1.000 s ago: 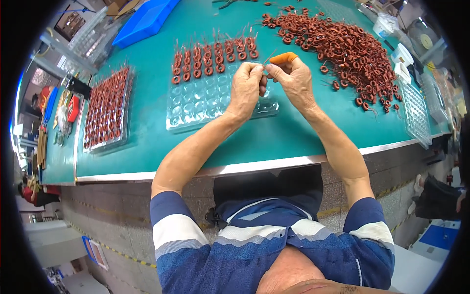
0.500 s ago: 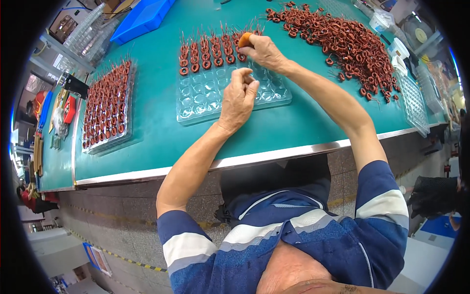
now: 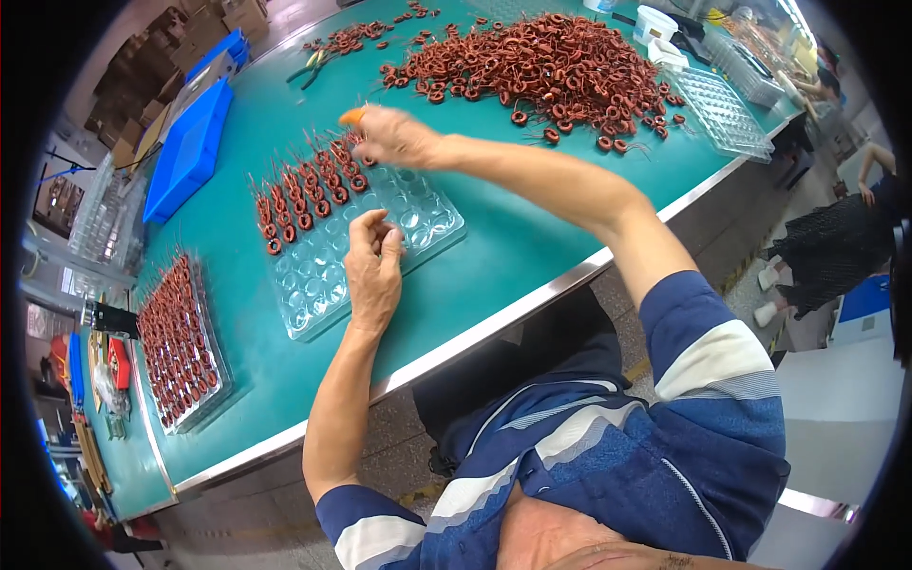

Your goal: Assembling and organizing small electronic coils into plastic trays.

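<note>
A clear plastic tray (image 3: pixel 313 302) with round pockets lies before me. Its far rows hold red ring-shaped wire coils (image 3: pixel 304 204) with thin leads sticking up; the nearer pockets show none. My right hand (image 3: pixel 399 139) is over the tray's far right part, beside the end of the filled rows. Motion smears its fingers, and an orange covering (image 3: pixel 352 117) shows at one fingertip. Above the near pockets hovers my left hand (image 3: pixel 373 271), its fingers curled inward toward the thumb. Whatever those fingers hold, if anything, is hidden.
Behind the tray spreads a big heap of red coils (image 3: pixel 560 71). At left stands a stack of filled trays (image 3: pixel 180 342). A blue bin (image 3: pixel 190 152) and pliers (image 3: pixel 309 68) lie farther back; clear empty trays (image 3: pixel 717 109) and a white tub (image 3: pixel 654 26) are at right.
The whole view has turned and shifted, so the table sits slanted and more of the heap shows. My right hand remains at the tray's far rows, now blurred; my left stays curled over the near pockets.
</note>
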Action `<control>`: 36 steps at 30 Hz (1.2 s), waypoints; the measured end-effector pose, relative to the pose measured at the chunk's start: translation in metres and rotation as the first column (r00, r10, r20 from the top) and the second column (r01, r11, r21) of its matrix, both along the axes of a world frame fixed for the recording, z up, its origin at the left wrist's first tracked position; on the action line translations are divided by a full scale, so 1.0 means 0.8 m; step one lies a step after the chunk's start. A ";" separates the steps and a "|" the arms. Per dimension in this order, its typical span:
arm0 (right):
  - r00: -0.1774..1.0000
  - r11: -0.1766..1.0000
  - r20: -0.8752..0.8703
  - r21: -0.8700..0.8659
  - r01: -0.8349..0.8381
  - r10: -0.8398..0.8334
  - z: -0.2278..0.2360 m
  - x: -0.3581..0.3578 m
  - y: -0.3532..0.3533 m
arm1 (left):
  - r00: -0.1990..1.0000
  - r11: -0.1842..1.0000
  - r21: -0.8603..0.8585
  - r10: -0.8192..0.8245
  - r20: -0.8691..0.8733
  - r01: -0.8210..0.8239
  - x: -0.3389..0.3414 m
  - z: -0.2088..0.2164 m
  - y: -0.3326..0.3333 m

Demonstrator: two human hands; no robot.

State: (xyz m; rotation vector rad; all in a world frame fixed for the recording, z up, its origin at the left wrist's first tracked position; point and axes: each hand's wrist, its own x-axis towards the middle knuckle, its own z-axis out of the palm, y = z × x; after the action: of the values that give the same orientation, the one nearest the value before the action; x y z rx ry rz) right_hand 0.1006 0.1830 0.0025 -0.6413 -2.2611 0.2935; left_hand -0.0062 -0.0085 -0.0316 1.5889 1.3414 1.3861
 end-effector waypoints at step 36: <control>0.906 0.603 -0.379 -0.773 -0.198 -0.188 -0.006 0.172 -0.153 | 0.957 0.958 -0.034 -0.283 0.069 0.285 0.092 0.022 0.032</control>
State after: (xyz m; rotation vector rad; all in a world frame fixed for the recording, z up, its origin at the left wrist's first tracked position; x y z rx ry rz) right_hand 0.2384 0.0603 -0.0021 -0.9034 -1.6036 1.3847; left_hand 0.0674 0.0171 -0.0140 1.6212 1.0501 1.2129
